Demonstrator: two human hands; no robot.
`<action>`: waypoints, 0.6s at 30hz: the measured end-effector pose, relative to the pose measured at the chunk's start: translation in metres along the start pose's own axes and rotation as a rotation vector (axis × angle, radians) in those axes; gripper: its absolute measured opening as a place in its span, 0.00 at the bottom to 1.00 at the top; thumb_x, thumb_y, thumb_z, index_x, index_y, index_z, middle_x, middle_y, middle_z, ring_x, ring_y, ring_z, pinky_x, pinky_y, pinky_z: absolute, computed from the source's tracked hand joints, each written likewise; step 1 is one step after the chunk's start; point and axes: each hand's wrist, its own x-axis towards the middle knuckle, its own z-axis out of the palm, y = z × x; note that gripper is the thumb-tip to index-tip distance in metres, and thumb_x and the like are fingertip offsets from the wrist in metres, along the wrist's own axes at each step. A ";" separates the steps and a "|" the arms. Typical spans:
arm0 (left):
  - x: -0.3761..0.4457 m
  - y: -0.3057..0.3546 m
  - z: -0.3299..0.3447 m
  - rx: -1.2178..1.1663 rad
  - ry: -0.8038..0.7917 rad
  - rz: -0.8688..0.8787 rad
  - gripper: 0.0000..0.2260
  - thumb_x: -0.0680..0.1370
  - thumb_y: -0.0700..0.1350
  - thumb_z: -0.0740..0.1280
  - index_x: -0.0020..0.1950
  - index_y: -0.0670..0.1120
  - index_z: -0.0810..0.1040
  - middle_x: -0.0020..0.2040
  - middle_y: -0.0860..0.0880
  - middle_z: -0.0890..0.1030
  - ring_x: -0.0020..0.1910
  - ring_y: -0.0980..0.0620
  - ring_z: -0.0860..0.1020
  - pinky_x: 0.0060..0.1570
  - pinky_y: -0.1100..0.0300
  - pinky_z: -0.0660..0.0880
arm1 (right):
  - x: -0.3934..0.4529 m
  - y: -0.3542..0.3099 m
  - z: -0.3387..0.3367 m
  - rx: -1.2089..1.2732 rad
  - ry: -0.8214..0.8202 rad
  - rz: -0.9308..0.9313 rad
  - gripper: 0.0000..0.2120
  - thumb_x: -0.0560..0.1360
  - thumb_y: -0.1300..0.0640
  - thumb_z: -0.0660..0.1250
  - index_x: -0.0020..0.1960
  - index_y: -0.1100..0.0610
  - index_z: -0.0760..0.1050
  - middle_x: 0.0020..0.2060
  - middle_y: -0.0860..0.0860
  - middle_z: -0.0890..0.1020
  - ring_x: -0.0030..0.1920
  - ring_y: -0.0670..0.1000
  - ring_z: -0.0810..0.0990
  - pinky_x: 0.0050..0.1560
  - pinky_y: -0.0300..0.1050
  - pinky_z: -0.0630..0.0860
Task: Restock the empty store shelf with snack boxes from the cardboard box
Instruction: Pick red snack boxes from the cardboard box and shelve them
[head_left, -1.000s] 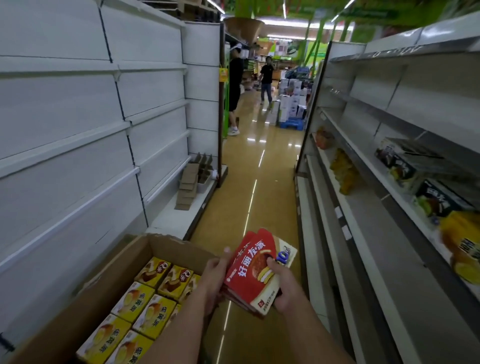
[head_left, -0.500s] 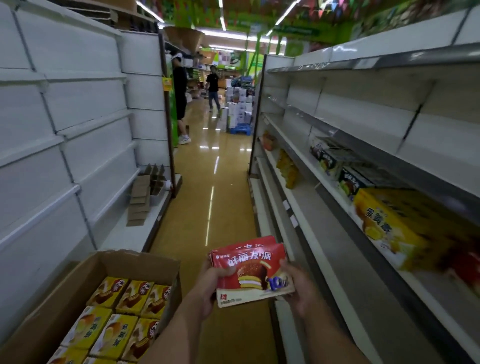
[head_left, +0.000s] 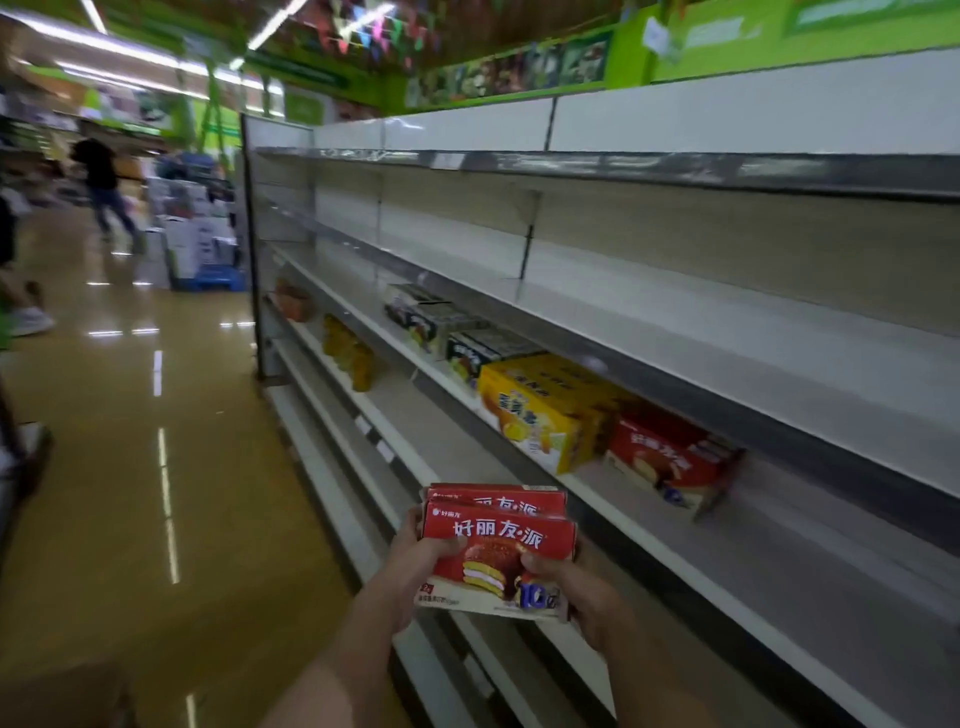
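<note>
Both grips are closed on a stack of red snack boxes (head_left: 498, 551). The left hand (head_left: 421, 566) holds the stack's left edge with its thumb across the front face; the right hand (head_left: 587, 597) holds the lower right corner, thumb on the front. At least two boxes are in the stack, the rear one showing above the front one. The stack is held upright in the aisle, just in front of the store shelf (head_left: 675, 545) and below the level of its stocked tier. On that tier, to the upper right of the hands, stand a matching red box (head_left: 670, 460), a yellow box (head_left: 545, 410) just left of it, and dark boxes (head_left: 457, 332) farther along. A corner of the cardboard box (head_left: 62, 696) shows at bottom left, blurred. A person (head_left: 104, 182) stands far down the glossy floor (head_left: 130, 493).
</note>
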 end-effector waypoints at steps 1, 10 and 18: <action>0.003 0.002 0.009 0.018 -0.028 0.007 0.27 0.71 0.37 0.73 0.66 0.52 0.67 0.52 0.43 0.82 0.46 0.41 0.83 0.50 0.44 0.79 | -0.004 -0.002 -0.007 0.002 0.032 -0.005 0.35 0.56 0.59 0.82 0.60 0.52 0.72 0.52 0.54 0.84 0.53 0.57 0.82 0.58 0.62 0.76; 0.028 0.020 0.088 0.243 -0.261 0.094 0.28 0.67 0.32 0.71 0.63 0.50 0.69 0.51 0.47 0.83 0.50 0.48 0.81 0.47 0.54 0.78 | -0.014 -0.026 -0.076 0.023 0.222 -0.099 0.38 0.58 0.57 0.81 0.63 0.56 0.68 0.55 0.56 0.81 0.52 0.56 0.83 0.56 0.58 0.78; 0.053 0.026 0.147 0.324 -0.291 0.127 0.30 0.70 0.27 0.67 0.65 0.46 0.59 0.52 0.48 0.76 0.49 0.51 0.77 0.40 0.60 0.75 | -0.003 -0.048 -0.123 -0.073 0.350 -0.187 0.24 0.66 0.65 0.76 0.60 0.59 0.73 0.52 0.56 0.83 0.50 0.55 0.82 0.47 0.47 0.80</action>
